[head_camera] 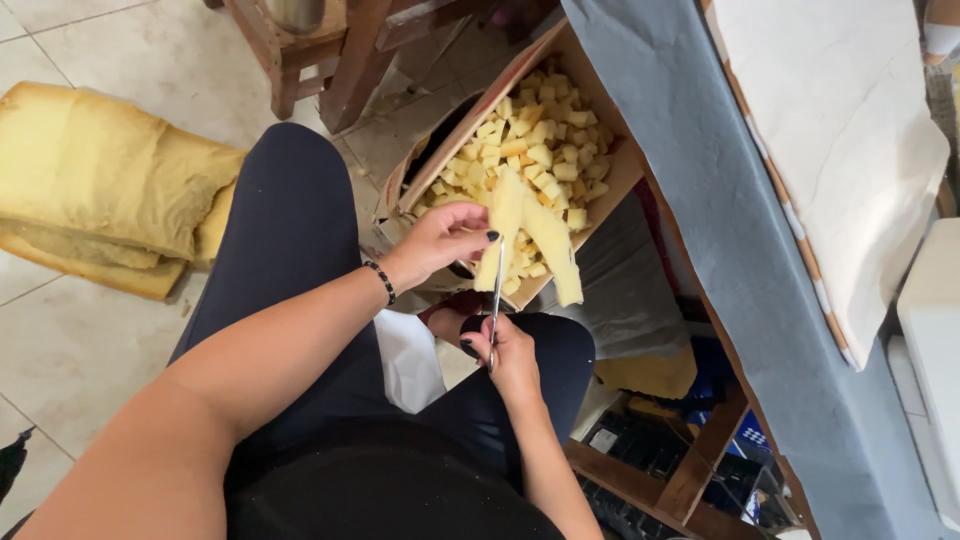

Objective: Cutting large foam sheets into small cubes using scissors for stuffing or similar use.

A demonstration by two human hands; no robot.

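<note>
Two slabs of yellow foam (100,180) lie on the floor at far left. Right of them, a cardboard box (615,180) holds small foam cubes (535,140). Over its near edge, the left hand (440,245) has its grip clenched on a foam strip (525,235), while the right hand (510,355), grip closed, works scissors (495,300) into it.

Yellow foam slabs (95,180) on tiled floor (170,60); wooden stool (310,45); grey cloth (720,230) over table.

Spongy matt yellow foam strips (530,235), shiny metal scissors (496,290), a rough cardboard box (620,175), glossy floor tiles (150,60).
</note>
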